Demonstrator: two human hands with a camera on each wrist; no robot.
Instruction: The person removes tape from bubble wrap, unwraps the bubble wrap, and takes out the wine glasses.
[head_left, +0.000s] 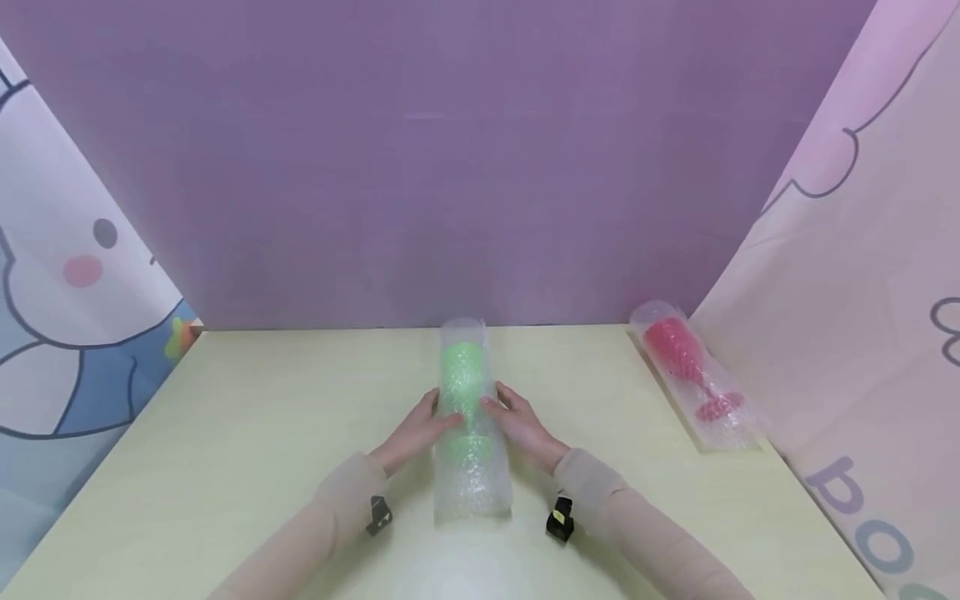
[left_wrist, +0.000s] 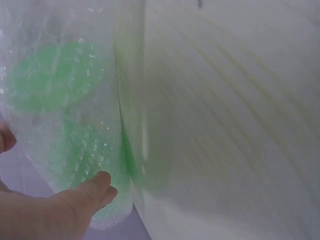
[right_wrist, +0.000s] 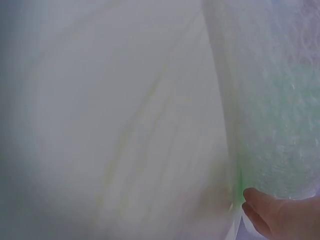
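Observation:
A green goblet [head_left: 463, 375] in clear bubble wrap [head_left: 474, 492] lies lengthwise in the middle of the table, its foot toward me. My left hand [head_left: 417, 429] holds the left side of the wrapped goblet, with the thumb over the top near the stem. On the opposite side my right hand [head_left: 525, 421] grips it, thumb also on the wrap. The left wrist view shows the goblet's round foot [left_wrist: 55, 75] through the plastic, with fingers [left_wrist: 95, 192] touching the wrap. In the right wrist view, fingertips [right_wrist: 255, 200] meet the wrap's edge. The undersides of both hands' grips are hidden.
A red goblet [head_left: 678, 350], also in bubble wrap, lies slanted at the table's right edge. The pale table [head_left: 247, 433] ends at a purple panel [head_left: 480, 167]. Printed cloths [head_left: 855, 292] hang at both sides. Both sleeves carry small black devices [head_left: 560, 518] at the wrists.

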